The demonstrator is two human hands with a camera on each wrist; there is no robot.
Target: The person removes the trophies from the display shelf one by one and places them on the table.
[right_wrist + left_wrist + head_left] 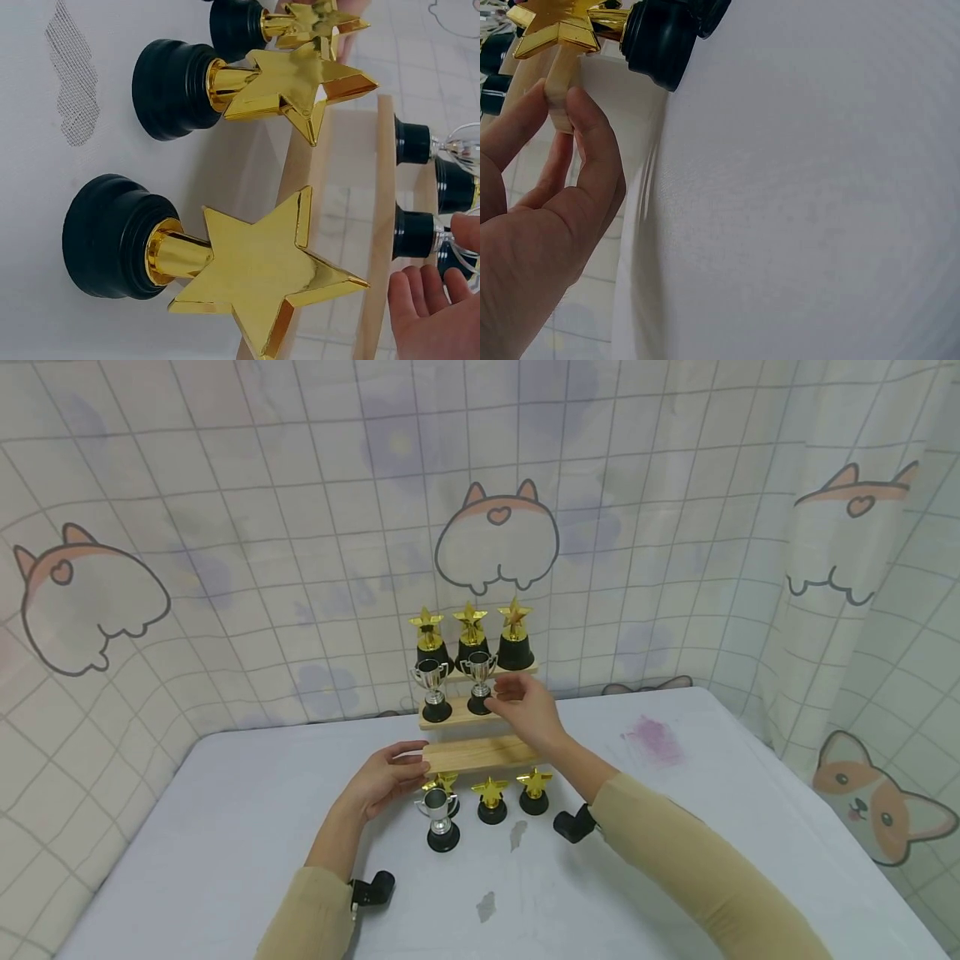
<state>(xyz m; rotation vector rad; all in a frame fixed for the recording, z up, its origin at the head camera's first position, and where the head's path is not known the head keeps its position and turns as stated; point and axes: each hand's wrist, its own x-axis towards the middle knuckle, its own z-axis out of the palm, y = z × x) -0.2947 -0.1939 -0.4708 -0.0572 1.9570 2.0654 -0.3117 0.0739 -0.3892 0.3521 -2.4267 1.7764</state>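
Left hand (390, 777) grips the left end of the wooden step shelf (480, 752), thumb and fingers pinching the bottom step's edge. A silver cup trophy (441, 818) stands on the white bench (225, 827) just in front of that hand, with small gold star trophies (491, 797) in a row beside it. Another silver cup (431, 687) sits on the middle step. Right hand (528, 706) is at the second silver cup (480, 681) on that step, fingers loosely curled beside it; cannot tell if it actually grips. Three gold stars (471, 635) line the top step.
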